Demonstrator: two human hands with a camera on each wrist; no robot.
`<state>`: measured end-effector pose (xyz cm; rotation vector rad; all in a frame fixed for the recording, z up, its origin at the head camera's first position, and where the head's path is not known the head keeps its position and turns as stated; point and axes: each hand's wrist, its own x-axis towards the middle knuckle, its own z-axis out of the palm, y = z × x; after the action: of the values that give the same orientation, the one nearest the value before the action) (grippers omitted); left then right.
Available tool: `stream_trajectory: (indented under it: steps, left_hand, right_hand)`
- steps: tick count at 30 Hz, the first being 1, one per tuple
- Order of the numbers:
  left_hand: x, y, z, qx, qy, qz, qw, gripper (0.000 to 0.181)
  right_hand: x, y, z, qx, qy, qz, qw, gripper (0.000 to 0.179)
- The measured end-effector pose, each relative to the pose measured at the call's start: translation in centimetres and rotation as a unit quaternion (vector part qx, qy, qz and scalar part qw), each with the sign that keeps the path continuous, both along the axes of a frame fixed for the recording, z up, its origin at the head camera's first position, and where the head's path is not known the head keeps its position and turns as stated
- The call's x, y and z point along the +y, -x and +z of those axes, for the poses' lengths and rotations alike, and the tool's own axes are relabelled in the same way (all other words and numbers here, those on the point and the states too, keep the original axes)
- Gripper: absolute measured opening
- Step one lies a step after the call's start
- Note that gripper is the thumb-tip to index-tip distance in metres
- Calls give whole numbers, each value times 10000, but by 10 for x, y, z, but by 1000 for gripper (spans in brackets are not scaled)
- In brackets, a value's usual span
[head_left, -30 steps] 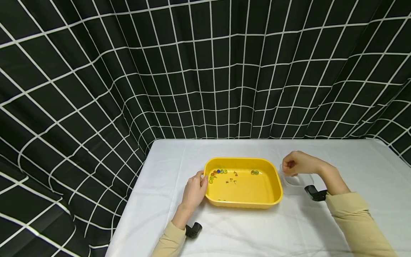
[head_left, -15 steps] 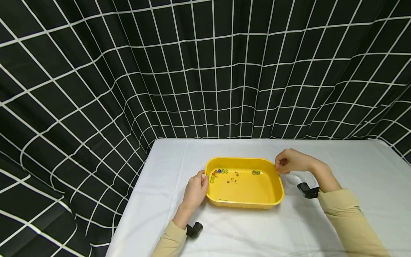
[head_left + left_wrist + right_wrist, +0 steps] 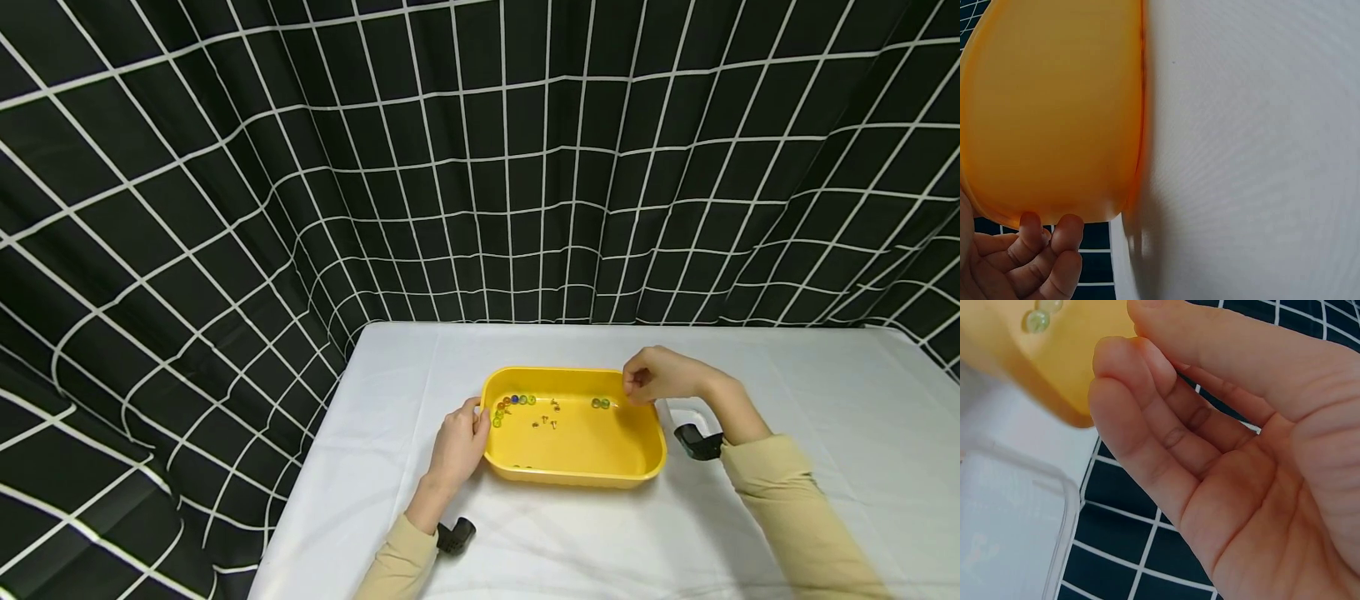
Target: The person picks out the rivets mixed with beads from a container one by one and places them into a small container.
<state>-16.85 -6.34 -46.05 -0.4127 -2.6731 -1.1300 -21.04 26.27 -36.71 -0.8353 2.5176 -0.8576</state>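
Observation:
A yellow tray (image 3: 570,477) stands on the white-covered table. My left hand (image 3: 459,443) grips its left end, thumb over the rim and fingers against the outside, as the left wrist view shows. Inside lie glass marbles (image 3: 514,400) along the left and back walls, two greenish marbles (image 3: 1037,322) towards the right, and several small brass-coloured screw-like pieces (image 3: 545,420) in the middle. My right hand (image 3: 663,375) hangs over the tray's back right corner, fingers bent and pointing down. Its thumb and index tips are out of the right wrist view; I cannot tell whether they pinch something.
A clear plastic box (image 3: 1013,506) stands just right of the tray, partly behind the right wrist in the head view; small pale shapes show faintly in it. Black wrist cameras (image 3: 697,443) sit on both wrists. A black gridded curtain (image 3: 525,167) closes off the back and left.
My right hand has moved left, from over the clear box, past the tray's rim to above its back right corner. The left hand keeps its grip; the tray's contents look unmoved.

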Motion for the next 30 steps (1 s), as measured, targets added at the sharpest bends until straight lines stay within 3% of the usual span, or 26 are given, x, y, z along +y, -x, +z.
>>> stream_trajectory:
  steps: [8,30]
  left_hand:
    - [0,1,1,-36,15,15,10000,32]
    - [0,1,0,-22,-69,-58,10000,30]
  right_hand:
    - [-10,6,-3,208,-41,133,9997,12]
    - [-38,15,-22,-182,-4,210,9996,7]
